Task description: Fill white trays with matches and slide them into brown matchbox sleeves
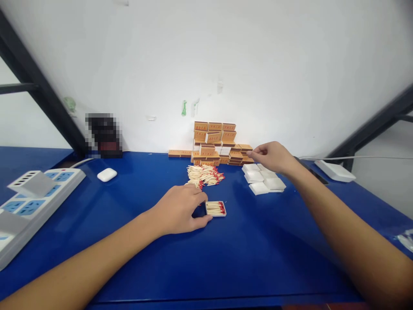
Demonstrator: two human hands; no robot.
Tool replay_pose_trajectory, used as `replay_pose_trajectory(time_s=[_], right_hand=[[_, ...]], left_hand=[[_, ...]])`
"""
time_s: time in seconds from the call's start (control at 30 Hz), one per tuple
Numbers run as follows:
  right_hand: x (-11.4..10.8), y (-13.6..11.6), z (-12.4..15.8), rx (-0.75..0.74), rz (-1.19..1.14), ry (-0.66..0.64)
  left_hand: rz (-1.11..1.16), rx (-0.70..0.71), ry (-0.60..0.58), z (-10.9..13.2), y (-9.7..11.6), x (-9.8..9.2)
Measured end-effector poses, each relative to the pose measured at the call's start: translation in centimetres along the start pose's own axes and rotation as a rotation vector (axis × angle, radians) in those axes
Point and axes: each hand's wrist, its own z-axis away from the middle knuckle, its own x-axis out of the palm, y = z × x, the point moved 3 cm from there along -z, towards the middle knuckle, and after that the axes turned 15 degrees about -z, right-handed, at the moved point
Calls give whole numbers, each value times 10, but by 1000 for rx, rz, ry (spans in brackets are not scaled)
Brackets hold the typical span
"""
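Note:
An inner matchbox tray (215, 209) filled with red-tipped matches lies on the blue table. My left hand (180, 209) has its thumb and forefinger at the tray's left corners, closed about that end. Just behind it spreads a loose pile of matches (203, 174), partly hidden by my fingers. My right hand (272, 157) reaches to the right end of the stacked matchboxes (235, 155), its thumb and fingers pinched at an orange matchbox sleeve. Below that hand sit several white trays (258, 178), stacked in rows.
More orange matchboxes (214, 133) are piled against the white wall. A white power strip (64, 189) with plugs lies at the left, near a white earbud case (107, 174). A white device (335, 171) and a dark flat object (318, 174) lie at the back right.

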Motion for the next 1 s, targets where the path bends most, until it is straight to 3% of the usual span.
replay_pose_trajectory(time_s=[0.17, 0.33, 0.4, 0.5, 0.63, 0.7, 0.8, 1.0], right_hand=[[17, -2, -30, 161, 13, -1], [19, -2, -31, 211, -82, -27], [12, -5, -20, 212, -118, -19], [6, -20, 11, 141, -214, -51], [32, -55, 64, -67, -489, -389], [49, -65, 83, -117, -544, -505], [66, -64, 93, -83, -647, -534], [71, -48, 89, -15, -727, -578]], left_hand=[[-6, -7, 28, -1, -4, 1], [-27, -16, 46, -2, -5, 3], [-48, -35, 106, -2, -5, 1], [-87, -79, 291, -1, -6, -8], [-34, -135, 477, -1, -14, -17], [33, -132, 472, -3, -18, -17], [104, -116, 430, -5, -23, -13], [138, -118, 378, -7, -27, -11]])
